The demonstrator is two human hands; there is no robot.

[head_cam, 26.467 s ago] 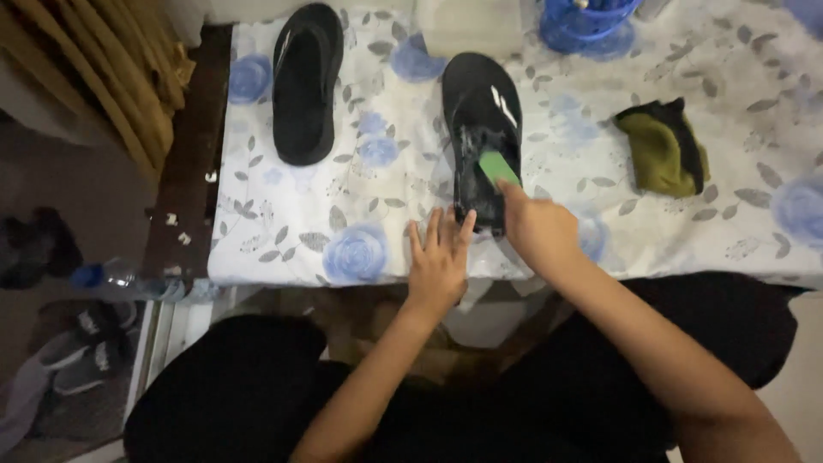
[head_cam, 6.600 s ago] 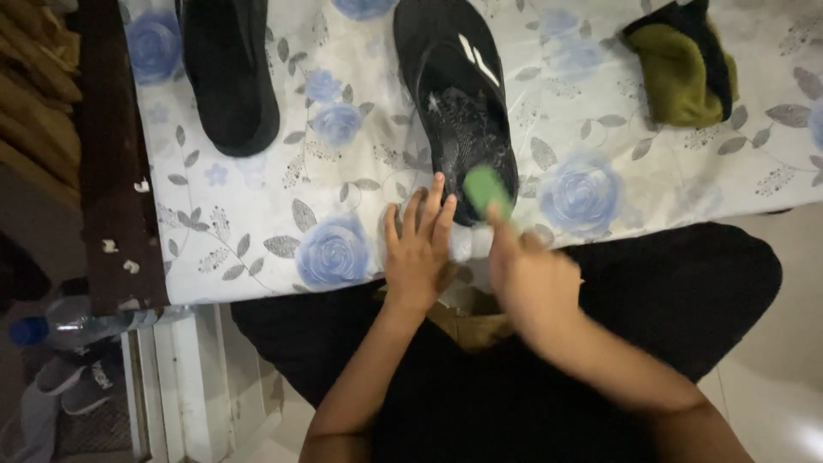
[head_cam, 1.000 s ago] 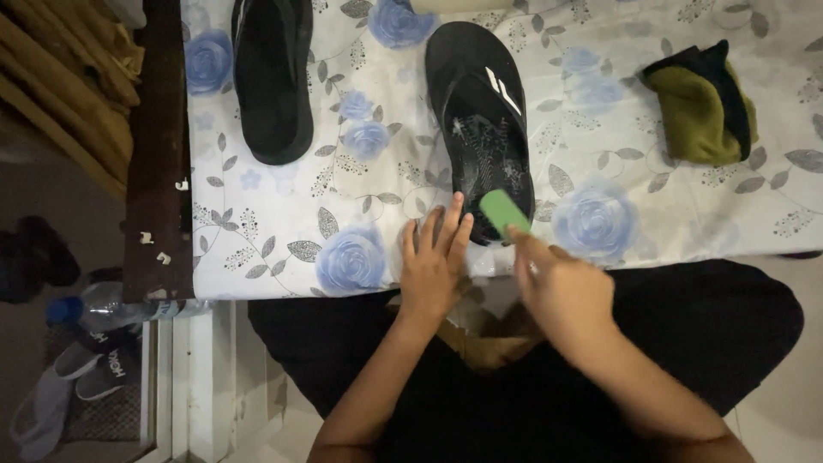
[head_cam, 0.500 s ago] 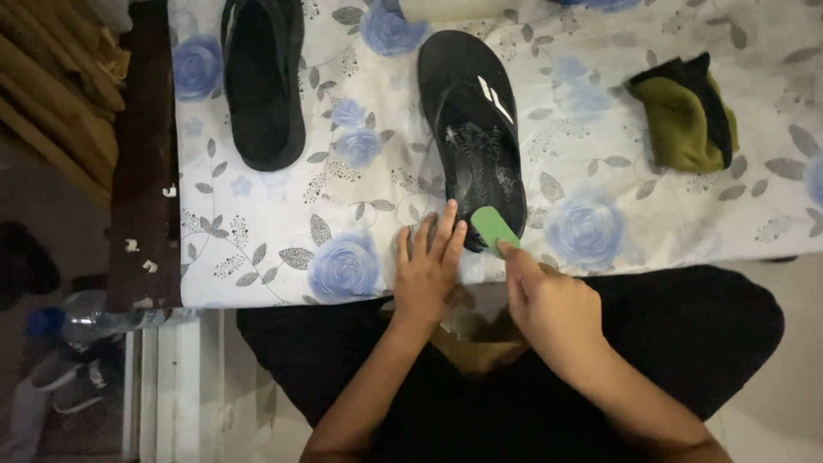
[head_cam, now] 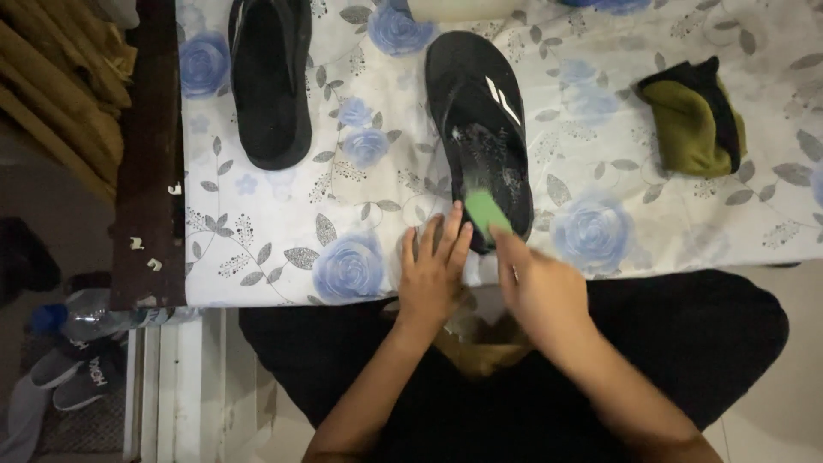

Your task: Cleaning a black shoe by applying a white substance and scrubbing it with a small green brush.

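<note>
A black flip-flop point(head_cam: 482, 129) with a white mark on its strap lies on the flowered tablecloth point(head_cam: 343, 206), heel toward me. My right hand point(head_cam: 536, 287) grips a small green brush point(head_cam: 485, 212) and presses it on the heel end of that flip-flop. My left hand point(head_cam: 433, 270) lies flat on the cloth at the table's near edge, fingers spread, fingertips touching the heel's left side. A second black flip-flop point(head_cam: 270, 77) lies apart at the upper left.
A folded olive and black cloth point(head_cam: 696, 120) lies at the right. A dark wooden strip point(head_cam: 150, 171) borders the table's left side. Below on the floor are a plastic bottle point(head_cam: 73, 319) and shoes point(head_cam: 77, 377). My dark-clad lap fills the bottom.
Over the last second the green brush has slid slightly back and forth on the heel. My left hand has stayed at the table edge. The view has shifted a little.
</note>
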